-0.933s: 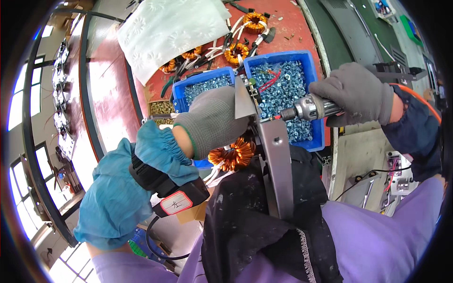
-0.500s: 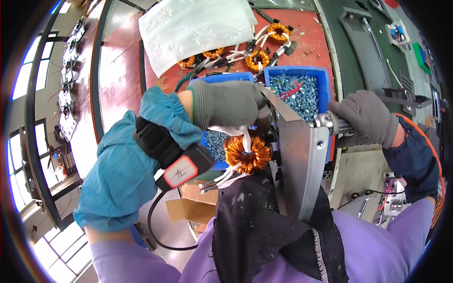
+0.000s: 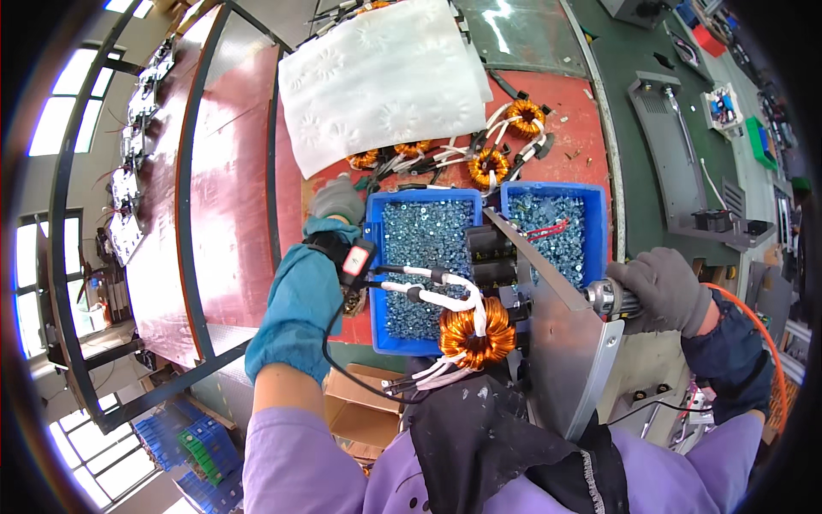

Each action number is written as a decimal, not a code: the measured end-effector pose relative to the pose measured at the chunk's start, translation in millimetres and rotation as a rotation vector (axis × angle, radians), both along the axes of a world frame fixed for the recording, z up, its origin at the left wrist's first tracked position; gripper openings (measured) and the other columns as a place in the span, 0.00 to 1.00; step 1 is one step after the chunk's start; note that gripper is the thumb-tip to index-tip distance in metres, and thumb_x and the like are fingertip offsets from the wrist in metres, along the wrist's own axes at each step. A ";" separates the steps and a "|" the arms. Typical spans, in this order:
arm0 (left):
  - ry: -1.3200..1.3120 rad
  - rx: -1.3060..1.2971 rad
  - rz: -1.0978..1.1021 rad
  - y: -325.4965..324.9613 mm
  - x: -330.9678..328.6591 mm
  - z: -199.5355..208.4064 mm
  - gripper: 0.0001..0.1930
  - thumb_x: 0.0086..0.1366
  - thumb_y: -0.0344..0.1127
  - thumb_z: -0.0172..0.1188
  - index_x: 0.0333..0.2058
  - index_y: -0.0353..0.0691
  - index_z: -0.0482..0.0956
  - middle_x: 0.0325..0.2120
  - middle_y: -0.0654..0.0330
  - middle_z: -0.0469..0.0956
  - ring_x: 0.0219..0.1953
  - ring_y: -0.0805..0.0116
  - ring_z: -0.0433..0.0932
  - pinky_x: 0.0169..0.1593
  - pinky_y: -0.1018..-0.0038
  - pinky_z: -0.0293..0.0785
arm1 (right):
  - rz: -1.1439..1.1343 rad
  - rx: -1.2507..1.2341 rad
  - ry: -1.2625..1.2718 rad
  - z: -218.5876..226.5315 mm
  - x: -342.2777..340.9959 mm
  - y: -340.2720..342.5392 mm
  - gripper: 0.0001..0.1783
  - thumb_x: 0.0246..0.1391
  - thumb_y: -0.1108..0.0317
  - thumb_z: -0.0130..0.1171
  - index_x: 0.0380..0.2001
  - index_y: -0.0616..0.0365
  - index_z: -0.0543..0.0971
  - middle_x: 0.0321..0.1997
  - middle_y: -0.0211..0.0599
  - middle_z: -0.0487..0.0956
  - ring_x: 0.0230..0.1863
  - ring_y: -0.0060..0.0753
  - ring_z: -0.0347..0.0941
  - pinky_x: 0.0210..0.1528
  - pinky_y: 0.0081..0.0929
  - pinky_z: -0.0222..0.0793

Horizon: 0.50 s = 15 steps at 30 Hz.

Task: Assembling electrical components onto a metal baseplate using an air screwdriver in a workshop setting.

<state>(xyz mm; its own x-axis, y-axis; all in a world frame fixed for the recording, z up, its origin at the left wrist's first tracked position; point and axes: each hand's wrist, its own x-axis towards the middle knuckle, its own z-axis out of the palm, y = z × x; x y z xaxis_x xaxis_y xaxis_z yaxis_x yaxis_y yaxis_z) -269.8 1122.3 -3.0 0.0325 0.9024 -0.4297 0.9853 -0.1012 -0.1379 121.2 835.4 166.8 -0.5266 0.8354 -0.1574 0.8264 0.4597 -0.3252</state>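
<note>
My right hand [image 3: 668,291], in a grey glove, is wrapped round a pneumatic screwdriver [image 3: 603,297], its metal nose against the right side of a bent sheet-metal panel [image 3: 565,355]. The panel stands on edge in front of me, near black cloth. On its left side are black cylinders [image 3: 492,257] and a copper-wound toroidal coil [image 3: 477,334] with white-sleeved leads. My left hand [image 3: 337,199], also gloved, is at the red tabletop just left of a blue bin [image 3: 374,283] of small metal fasteners. Its fingers are too unclear to show whether they hold anything.
A second blue bin [image 3: 598,223] of fasteners, with red wires, stands behind the panel. White patterned sheeting [image 3: 377,86] partly covers several more coils [image 3: 489,168]. An orange hose [image 3: 758,321] curves past my right arm. A cardboard box [image 3: 364,398] sits below the bench edge.
My left hand has left the panel's left side and moved left, beyond the blue bin, uncovering the black cylinders and fasteners. My right hand keeps its grip on the screwdriver.
</note>
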 end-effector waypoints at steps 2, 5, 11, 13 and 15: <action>-0.018 -0.045 0.017 8.2 -10.9 -11.6 0.27 0.62 0.42 0.56 0.61 0.45 0.69 0.53 0.50 0.76 0.55 0.51 0.76 0.55 0.55 0.73 | 0.000 0.035 0.010 -1.0 -2.3 -0.5 0.41 0.34 0.46 0.74 0.50 0.56 0.73 0.30 0.34 0.77 0.30 0.41 0.76 0.32 0.38 0.67; 0.013 0.096 -0.143 8.6 -23.4 -32.9 0.22 0.62 0.46 0.57 0.53 0.45 0.77 0.50 0.52 0.79 0.51 0.49 0.79 0.50 0.56 0.75 | -0.001 0.029 0.017 -4.9 -5.0 0.1 0.40 0.35 0.46 0.73 0.50 0.56 0.73 0.29 0.34 0.76 0.30 0.40 0.75 0.32 0.37 0.67; -0.482 -0.153 0.116 27.0 -74.9 -6.6 0.19 0.60 0.50 0.62 0.41 0.40 0.82 0.41 0.52 0.83 0.47 0.57 0.82 0.49 0.62 0.74 | -0.020 0.007 0.003 -6.7 -3.9 -3.8 0.41 0.34 0.47 0.74 0.51 0.56 0.72 0.28 0.34 0.75 0.29 0.41 0.74 0.31 0.38 0.67; -0.698 -0.309 0.187 16.3 -89.9 -4.6 0.19 0.60 0.50 0.63 0.40 0.40 0.82 0.42 0.52 0.83 0.47 0.59 0.82 0.49 0.63 0.75 | -0.043 -0.030 -0.004 -7.5 -2.9 -5.1 0.42 0.33 0.48 0.75 0.51 0.55 0.72 0.29 0.34 0.75 0.30 0.41 0.75 0.31 0.38 0.67; -1.193 -0.067 -0.012 -10.1 -99.5 20.0 0.16 0.58 0.49 0.65 0.36 0.43 0.83 0.52 0.49 0.78 0.58 0.56 0.74 0.57 0.65 0.71 | -0.054 -0.025 -0.007 -8.4 -2.2 -6.9 0.43 0.32 0.48 0.75 0.52 0.55 0.72 0.29 0.34 0.75 0.30 0.41 0.75 0.31 0.38 0.67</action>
